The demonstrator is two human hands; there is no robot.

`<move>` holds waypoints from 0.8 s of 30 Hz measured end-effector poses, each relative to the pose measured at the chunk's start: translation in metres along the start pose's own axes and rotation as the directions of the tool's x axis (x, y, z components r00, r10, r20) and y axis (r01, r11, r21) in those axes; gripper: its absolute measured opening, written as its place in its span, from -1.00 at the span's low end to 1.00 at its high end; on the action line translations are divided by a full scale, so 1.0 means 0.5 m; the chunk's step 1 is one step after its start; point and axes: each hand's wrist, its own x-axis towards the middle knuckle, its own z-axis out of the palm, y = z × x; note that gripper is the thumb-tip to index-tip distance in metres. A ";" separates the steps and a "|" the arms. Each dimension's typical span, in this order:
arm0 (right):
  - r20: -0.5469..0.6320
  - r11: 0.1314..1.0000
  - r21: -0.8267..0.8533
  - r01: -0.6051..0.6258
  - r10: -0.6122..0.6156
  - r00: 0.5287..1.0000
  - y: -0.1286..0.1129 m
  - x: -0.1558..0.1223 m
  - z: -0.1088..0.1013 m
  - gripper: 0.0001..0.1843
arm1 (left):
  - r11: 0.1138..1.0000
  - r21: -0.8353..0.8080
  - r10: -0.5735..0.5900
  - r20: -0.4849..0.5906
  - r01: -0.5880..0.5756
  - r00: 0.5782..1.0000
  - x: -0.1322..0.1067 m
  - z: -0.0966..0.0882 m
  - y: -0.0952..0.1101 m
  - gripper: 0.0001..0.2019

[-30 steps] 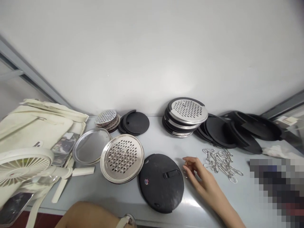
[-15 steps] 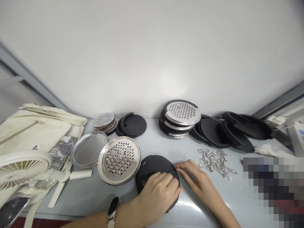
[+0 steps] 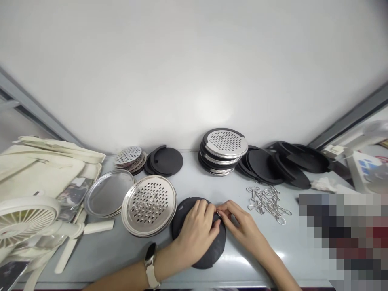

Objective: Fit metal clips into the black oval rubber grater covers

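A round black lid [image 3: 212, 250] lies flat on the grey table [image 3: 257, 250] in front of me. My left hand [image 3: 197, 232], with a watch on the wrist, rests on top of the lid, its fingers curled toward the lid's clip. My right hand [image 3: 242, 228] meets it from the right, fingertips pinched on a small metal wire clip [image 3: 218, 214] at the lid's middle. A loose pile of metal wire clips [image 3: 266, 201] lies just right of my hands.
Perforated metal discs [image 3: 149, 204] and plain metal plates [image 3: 106, 194] lie to the left. At the back are small perforated discs [image 3: 129, 157], black lids [image 3: 165, 161], a stack of assembled lids [image 3: 222, 150] and black rings [image 3: 287, 163]. A white fan [image 3: 27, 220] and a cream bag [image 3: 45, 165] fill the left.
My left hand came in from below and settled on the black lid. My right hand moved left from the table onto the lid's middle, pinching a small clip.
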 end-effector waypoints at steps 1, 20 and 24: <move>-0.004 1.000 -0.006 0.001 -0.001 1.000 0.001 0.000 0.000 -0.78 | 1.000 -0.026 -0.006 -0.011 0.006 1.000 0.002 0.001 -0.001 -0.90; -0.041 0.998 -0.002 -0.058 0.058 0.997 0.005 0.004 0.016 -0.88 | 0.998 0.021 0.061 -0.026 -0.061 0.998 -0.004 -0.001 0.000 -0.83; -0.110 0.998 -0.052 -0.044 0.038 0.993 0.007 0.007 0.015 -0.88 | 0.999 -0.019 0.033 -0.052 -0.034 0.998 -0.003 0.004 -0.002 -0.87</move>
